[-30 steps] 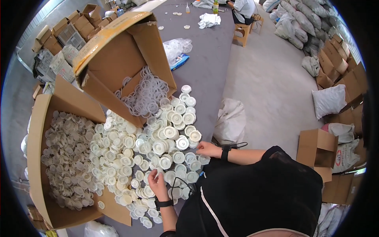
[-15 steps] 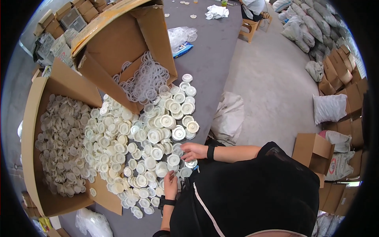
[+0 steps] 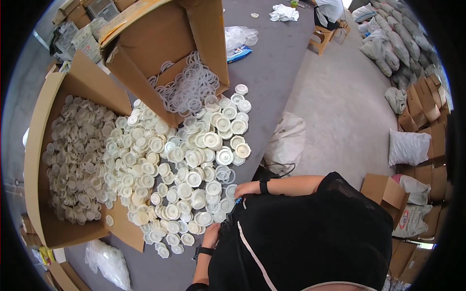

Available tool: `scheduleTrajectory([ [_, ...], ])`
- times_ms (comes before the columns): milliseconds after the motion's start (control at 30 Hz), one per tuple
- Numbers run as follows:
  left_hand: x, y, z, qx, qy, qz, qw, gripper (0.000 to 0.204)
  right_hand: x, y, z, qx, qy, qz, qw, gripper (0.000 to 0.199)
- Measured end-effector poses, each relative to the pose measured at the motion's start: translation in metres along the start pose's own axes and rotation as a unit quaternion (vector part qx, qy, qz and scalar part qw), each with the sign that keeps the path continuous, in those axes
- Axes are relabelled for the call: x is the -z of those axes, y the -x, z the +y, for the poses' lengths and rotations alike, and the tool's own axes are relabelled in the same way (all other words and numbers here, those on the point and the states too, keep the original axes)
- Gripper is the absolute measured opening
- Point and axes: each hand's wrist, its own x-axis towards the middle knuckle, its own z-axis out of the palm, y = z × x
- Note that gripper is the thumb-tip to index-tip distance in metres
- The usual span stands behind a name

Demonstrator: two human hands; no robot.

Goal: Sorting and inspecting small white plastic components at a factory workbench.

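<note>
My right hand (image 3: 246,189) is at the near edge of the table, against the dark clothing, with its fingers curled and pressed together. What is in it, if anything, is hidden. Close by are a small blue piece (image 3: 238,200) and a pale round plastic cap (image 3: 231,190). Two clear rings (image 3: 224,174) lie just beyond that hand. My left hand (image 3: 210,236) rests low beside the front of the black top, its fingertips mostly hidden. Between and beyond both hands spreads a heap of whitish, translucent round caps (image 3: 184,190).
A tilted cardboard box (image 3: 145,41) holding clear rings (image 3: 191,87) stands beyond the heap. Another large carton (image 3: 39,160) on the left spills caps onto the grey table (image 3: 272,92). A plastic bag (image 3: 109,262) lies at lower left. A white sack (image 3: 286,138) stands beside the table.
My right hand has drawn back from the caps to the table edge, uncovering the clear rings. My left hand has moved down, closer to my body. The view has shifted slightly.
</note>
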Motion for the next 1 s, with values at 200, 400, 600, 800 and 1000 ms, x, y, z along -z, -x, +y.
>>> scheduleTrajectory([
  [200,-0.007,-0.016,-0.008,-0.128,0.058,0.068,0.988,0.013,-0.016,-0.002,-0.055,-0.069,0.054,0.006,0.996,0.028],
  [400,0.001,-0.031,0.005,-0.226,0.146,0.201,0.942,0.009,-0.014,-0.026,-0.067,-0.1,0.046,0.047,0.993,0.037],
  [600,0.01,-0.029,0.037,-0.226,0.039,0.252,0.94,0.009,-0.019,-0.018,-0.072,-0.045,0.074,0.072,0.994,0.034],
  [800,-0.02,-0.013,0.067,-0.277,-0.229,0.283,0.889,0.032,-0.018,-0.006,-0.059,0.037,0.056,0.142,0.988,0.024],
  [1000,-0.039,-0.016,0.091,-0.297,-0.426,0.291,0.803,0.058,-0.009,-0.002,-0.049,0.1,0.012,0.118,0.988,0.019],
])
